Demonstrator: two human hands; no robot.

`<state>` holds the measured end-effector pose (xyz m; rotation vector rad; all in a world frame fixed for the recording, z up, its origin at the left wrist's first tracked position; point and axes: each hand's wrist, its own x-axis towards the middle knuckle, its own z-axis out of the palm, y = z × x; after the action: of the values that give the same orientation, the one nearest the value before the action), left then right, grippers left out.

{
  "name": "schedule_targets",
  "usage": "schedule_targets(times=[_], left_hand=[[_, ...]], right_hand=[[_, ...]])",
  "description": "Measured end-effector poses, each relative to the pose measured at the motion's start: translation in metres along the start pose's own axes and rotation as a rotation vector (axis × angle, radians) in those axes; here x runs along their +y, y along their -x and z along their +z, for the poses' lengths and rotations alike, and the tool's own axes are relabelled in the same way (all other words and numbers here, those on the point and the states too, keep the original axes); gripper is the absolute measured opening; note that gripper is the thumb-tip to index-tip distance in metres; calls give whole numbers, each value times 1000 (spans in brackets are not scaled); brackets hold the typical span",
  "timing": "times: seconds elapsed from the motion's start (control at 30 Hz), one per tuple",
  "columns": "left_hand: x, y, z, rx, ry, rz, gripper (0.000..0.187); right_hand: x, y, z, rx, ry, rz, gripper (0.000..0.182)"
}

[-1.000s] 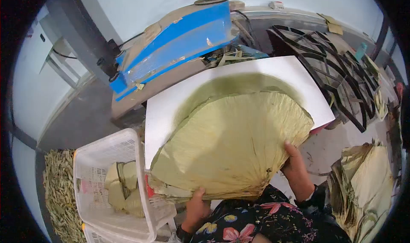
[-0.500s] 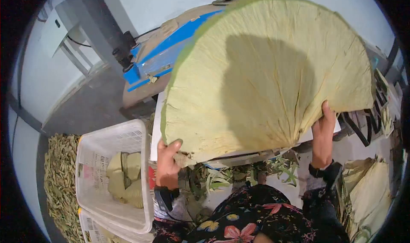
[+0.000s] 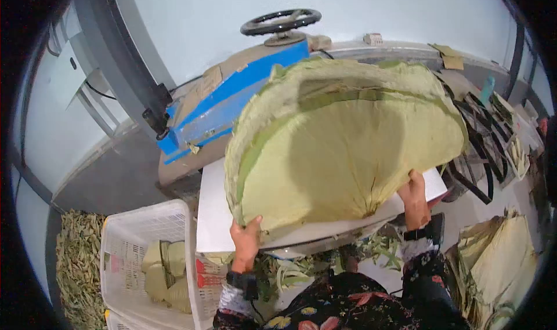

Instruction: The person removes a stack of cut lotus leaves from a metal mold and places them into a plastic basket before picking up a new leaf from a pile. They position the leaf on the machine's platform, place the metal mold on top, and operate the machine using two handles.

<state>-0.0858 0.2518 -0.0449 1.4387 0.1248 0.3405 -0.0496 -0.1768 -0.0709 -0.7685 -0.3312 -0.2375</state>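
Note:
I hold a thick stack of large, fan-shaped, yellow-green dried leaves [image 3: 342,150] in both hands, tilted above a white board [image 3: 212,214]. My left hand [image 3: 246,243] grips the stack's lower left corner. My right hand [image 3: 415,199] grips its lower right edge, near where the leaf veins meet. The stack hides most of the board and part of the blue machine [image 3: 232,98] behind it.
A black handwheel [image 3: 281,21] tops the blue machine. A white plastic basket [image 3: 125,237] with folded leaves stands at lower left, beside a heap of leaf scraps [image 3: 72,272]. Black metal frames [image 3: 487,150] lie at right; more leaves [image 3: 505,260] are piled at lower right.
The leaf stack went from lying on the white board to being lifted upright in both hands; since then it has tipped lower and back toward the board.

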Motion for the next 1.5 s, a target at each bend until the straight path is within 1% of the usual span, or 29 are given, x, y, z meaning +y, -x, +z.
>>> schedule_targets(times=[0.03,0.1,0.23,0.3,0.37,0.43,0.47,0.5,0.57,0.6,0.67,0.7,0.77,0.8,0.83,0.9,0.93,0.97,1.03,1.07,1.1,1.13,1.17,1.2,1.23,1.27,1.3,1.4,1.5], left_hand=[[0,4,-5,3,9,16,32],[2,13,-14,-32,-27,-180,29],[-9,18,-21,-13,-27,-13,28],[-18,18,-26,-38,43,137,28],[-36,11,-34,-4,-10,128,30],[-38,8,-33,-41,-20,224,29],[-34,8,-30,-39,-20,226,29],[-28,8,-25,13,-3,185,29],[-27,10,-26,73,8,135,30],[-34,8,-34,59,-45,151,30],[-47,7,-45,29,-149,181,32],[-49,7,-45,31,-151,181,32],[-49,2,-42,14,73,176,31],[-47,0,-41,7,104,147,31],[-44,0,-38,9,103,149,31],[-37,3,-30,82,169,145,30],[-48,-1,-41,8,77,182,32],[-61,0,-47,11,74,179,32],[-89,5,-61,-39,64,329,30],[-107,6,-70,-65,58,403,29],[-149,0,-88,-59,55,399,29],[-201,-12,-112,-55,291,323,28],[-227,-18,-125,-53,526,245,27],[-143,-8,-92,-3,270,179,30],[-48,4,-53,28,13,107,32],[2,12,-17,65,190,210,35],[4,9,-16,60,190,195,35],[-3,7,-16,-49,137,5,36],[-7,1,-5,-44,120,39,39]], right_hand=[[2,5,-4,12,-10,9,66],[4,10,-4,7,-15,9,66],[3,-8,14,-146,-22,-5,62],[13,-24,9,-22,-162,55,62],[18,-45,8,-168,-254,136,55],[14,-50,64,-114,-24,36,55],[23,-67,45,-94,-342,187,57],[42,-77,-4,-166,-299,172,57],[33,-80,33,-17,-182,266,50],[27,-75,60,-14,-185,275,50],[15,-64,100,-291,222,69,40],[23,-70,85,-291,220,70,40],[57,-102,23,-252,363,139,50],[70,-114,6,-231,434,174,56],[81,-121,9,-316,-59,175,67],[81,-138,28,-273,-240,364,54],[76,-138,34,-237,-166,377,58],[74,-139,40,-236,-169,382,58],[75,-142,49,-238,37,434,56],[87,-145,39,-234,42,413,55],[85,-136,47,-234,39,421,55],[74,-122,67,-174,46,288,55],[63,-111,82,-112,52,153,56],[53,-107,85,-123,40,66,60],[38,-95,87,-48,-16,85,64],[29,-85,84,67,-25,49,63],[22,-75,77,183,-31,10,62],[24,-59,23,153,-45,-1,64],[19,-43,14,204,-139,-58,65]])
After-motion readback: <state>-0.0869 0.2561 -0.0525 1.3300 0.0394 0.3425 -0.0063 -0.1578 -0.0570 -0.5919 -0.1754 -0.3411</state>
